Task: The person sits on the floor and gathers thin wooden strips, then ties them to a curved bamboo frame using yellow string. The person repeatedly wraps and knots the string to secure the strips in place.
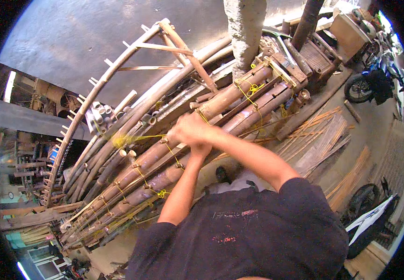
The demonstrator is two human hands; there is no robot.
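My two hands meet over two long brown bamboo poles [148, 156] lying side by side. My right hand [188, 127] is closed, slightly smeared by motion, at the upper pole. From its left edge a yellow cord [148, 137] runs taut to a blurred yellow bundle [121, 140]. Below it, my left hand [200, 148] is mostly covered by my right hand and wrist, with its fingers hidden. Several thin yellow cord ties [248, 93] cross the poles, with loose loops at the upper end and a knot [162, 192] lower down.
A curved wooden frame with pegs [103, 77] stands behind the poles, beside stacked bamboo lengths [100, 114]. A pale post [244, 35] rises at the far side. Split bamboo strips [321, 135] lie on the floor at right, near a motorcycle wheel [359, 88].
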